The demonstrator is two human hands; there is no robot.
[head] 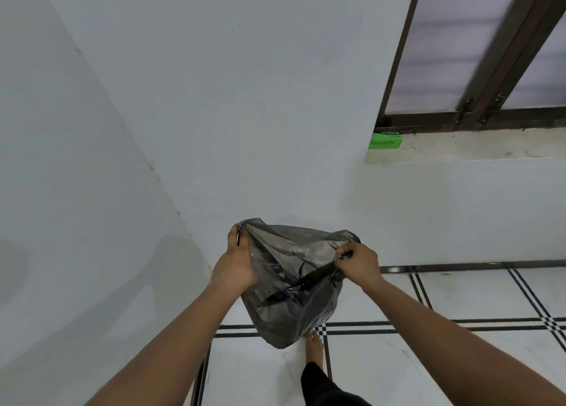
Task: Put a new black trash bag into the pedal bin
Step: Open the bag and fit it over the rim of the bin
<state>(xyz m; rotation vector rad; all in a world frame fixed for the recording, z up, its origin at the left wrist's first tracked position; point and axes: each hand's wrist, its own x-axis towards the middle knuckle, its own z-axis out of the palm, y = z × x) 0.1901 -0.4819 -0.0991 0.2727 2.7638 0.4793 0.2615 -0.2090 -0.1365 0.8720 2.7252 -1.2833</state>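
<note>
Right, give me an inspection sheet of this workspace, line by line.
Surface: white tiled floor with dark stripes.
Job's things: black trash bag held up in the air, mouth pulled open; pedal bin not in view.
Clutter: green packet on the window sill.
Grippers: left hand and right hand each grip the bag's rim.
Cables: nothing seen.
Surroundings: white walls, dark-framed window, a bare foot below the bag.

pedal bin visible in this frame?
No. Only the black trash bag held by the left hand and right hand shows.
</note>
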